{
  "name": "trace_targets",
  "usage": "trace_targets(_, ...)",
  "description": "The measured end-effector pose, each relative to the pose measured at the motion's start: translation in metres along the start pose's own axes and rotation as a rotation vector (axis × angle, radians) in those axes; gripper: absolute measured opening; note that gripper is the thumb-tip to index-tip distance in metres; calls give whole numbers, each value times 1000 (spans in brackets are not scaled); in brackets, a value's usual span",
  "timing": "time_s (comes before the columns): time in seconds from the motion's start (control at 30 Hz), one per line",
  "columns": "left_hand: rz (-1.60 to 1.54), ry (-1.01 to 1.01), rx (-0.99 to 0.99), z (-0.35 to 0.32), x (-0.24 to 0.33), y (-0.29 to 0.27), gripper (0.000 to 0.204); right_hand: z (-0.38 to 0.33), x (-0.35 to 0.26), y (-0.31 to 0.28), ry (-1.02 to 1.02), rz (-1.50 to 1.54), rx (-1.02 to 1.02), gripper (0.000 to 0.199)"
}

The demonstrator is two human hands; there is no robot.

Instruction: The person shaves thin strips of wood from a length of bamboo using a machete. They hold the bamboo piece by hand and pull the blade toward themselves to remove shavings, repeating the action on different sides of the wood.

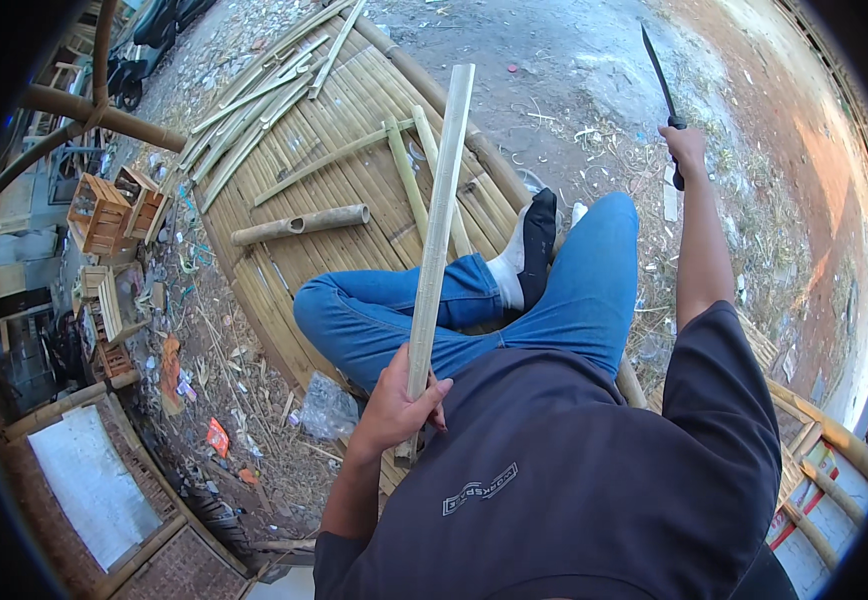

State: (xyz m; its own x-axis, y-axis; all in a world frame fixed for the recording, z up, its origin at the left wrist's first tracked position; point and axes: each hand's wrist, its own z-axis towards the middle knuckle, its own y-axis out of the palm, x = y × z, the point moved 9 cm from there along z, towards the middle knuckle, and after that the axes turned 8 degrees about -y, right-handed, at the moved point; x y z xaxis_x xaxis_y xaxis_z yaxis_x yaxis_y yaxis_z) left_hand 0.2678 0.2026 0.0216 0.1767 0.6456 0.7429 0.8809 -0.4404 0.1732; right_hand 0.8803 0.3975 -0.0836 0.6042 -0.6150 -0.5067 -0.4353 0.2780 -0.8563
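Observation:
My left hand [396, 402] is closed around the lower part of a long split bamboo strip [440, 220]. The strip stands up steeply in front of my body, its far end over the edge of the bamboo platform. Out to the right, my right hand [687, 150] grips the black handle of a long-bladed knife, a machete [657, 72]. Its dark blade points up and away, well apart from the strip. My legs in blue jeans [394, 310] are folded on the platform, between the two hands.
On the bamboo slat platform [304, 260] lie a short bamboo tube [301, 225], a few loose strips [334, 165] and a pile of split strips [264, 105]. A clear plastic bag [329, 408] is beside my left forearm. Wooden crates [104, 212] stand at left; shavings litter the dirt ground [594, 90].

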Motion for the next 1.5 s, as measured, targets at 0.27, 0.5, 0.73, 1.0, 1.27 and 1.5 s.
trace_targets(0.27, -12, -23, 31, 22, -3, 9, 16, -43, -11, -12, -226, -541, 44, 36)
trace_targets(0.5, 194, -110, 87, 28, -1, 16, 17, -130, -95, -25, -399, 41, -31, 36)
trace_targets(0.73, 551, 152, 357, 32, 14, 29, 21, -251, -208, -7, -805, -152, -345, 17)
trace_targets(1.0, 602, 234, 425, 37, -1, 36, 19, -282, -223, 29, -944, -322, -470, 16)
trace_targets(1.27, 684, 190, 432, 32, 3, 40, 16, -254, -220, 10, -889, -303, -407, 14)
trace_targets(1.5, 703, 248, 442, 34, 9, 43, 16, -300, -231, 10, -960, -282, -496, 16)
